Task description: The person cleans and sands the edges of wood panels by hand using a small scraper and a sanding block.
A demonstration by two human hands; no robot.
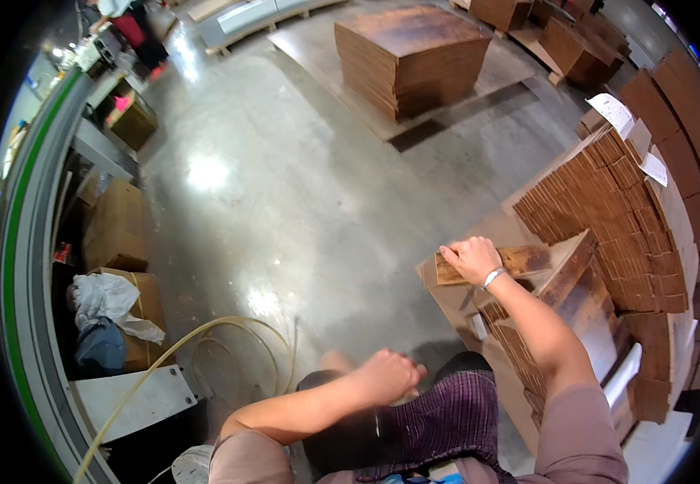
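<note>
At the right, my right hand [472, 260] is closed over the near end of a brown wood-grain board [527, 258]. The board lies on top of a low stack of similar brown pieces [515, 335]. Its thumb side shows, but the fingertips underneath are hidden. My left hand [388, 377] hangs in front of my body, above the dark striped apron [447, 415], with the fingers curled in. Its palm is turned away, so whatever might be inside cannot be seen.
Tall brown stacks [608, 222] with paper sheets [610, 113] stand at the right. Another board stack [410, 60] sits ahead on a flat base. A yellowish hose [229, 320] loops across the floor at left, beside cardboard boxes [116, 226] and a green-striped rail [20, 189].
</note>
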